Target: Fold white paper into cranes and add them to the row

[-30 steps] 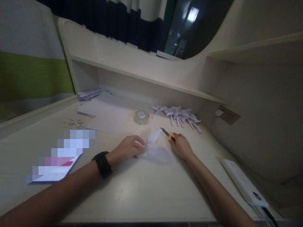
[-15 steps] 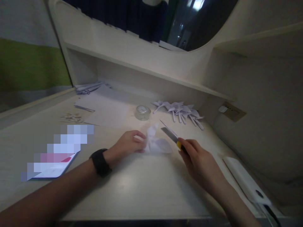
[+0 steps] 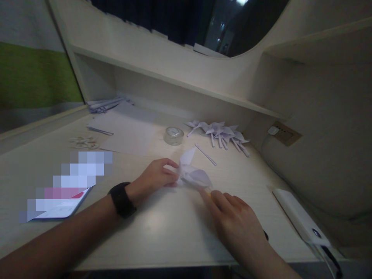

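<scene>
Right hand (image 3: 232, 217) pulled nearer; folded paper (image 3: 193, 174) between both hands' fingers.

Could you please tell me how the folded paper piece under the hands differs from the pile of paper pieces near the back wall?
The folded paper piece is a single item, pinched by the left hand with the right hand at its near edge; the pile of paper pieces is many, lying untouched. The single piece shows no stick; those in the pile have thin stems. Both are pale folded paper on the desk.
</scene>
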`<state>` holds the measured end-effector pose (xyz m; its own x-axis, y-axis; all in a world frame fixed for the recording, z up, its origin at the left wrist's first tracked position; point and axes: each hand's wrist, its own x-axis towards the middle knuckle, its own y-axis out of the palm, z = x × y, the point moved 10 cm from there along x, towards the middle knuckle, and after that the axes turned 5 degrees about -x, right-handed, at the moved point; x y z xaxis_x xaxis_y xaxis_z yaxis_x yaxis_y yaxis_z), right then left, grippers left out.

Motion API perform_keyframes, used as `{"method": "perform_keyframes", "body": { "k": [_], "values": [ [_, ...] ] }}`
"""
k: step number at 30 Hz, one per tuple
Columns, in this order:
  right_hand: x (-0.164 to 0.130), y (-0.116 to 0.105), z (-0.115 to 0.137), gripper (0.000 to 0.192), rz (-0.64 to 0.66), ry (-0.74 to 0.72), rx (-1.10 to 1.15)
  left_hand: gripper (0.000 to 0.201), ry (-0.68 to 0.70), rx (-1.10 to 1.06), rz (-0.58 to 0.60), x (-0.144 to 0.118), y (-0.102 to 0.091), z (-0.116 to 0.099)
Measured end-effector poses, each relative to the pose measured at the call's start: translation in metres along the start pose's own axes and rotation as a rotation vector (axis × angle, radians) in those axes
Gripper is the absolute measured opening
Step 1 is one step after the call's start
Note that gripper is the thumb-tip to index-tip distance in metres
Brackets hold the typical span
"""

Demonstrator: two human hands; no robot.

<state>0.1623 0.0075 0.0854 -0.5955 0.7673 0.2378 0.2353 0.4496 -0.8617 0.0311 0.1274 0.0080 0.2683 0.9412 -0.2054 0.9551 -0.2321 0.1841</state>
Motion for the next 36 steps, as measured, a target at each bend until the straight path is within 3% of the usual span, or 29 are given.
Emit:
{"method": "perform_keyframes", "body": {
  "k": [36],
  "values": [
    [0.003,-0.004,0.013,0.040,0.005,-0.006,-0.098,0.029,0.005,0.007,-0.021,-0.005,0.002,-0.003]
  ]
}}
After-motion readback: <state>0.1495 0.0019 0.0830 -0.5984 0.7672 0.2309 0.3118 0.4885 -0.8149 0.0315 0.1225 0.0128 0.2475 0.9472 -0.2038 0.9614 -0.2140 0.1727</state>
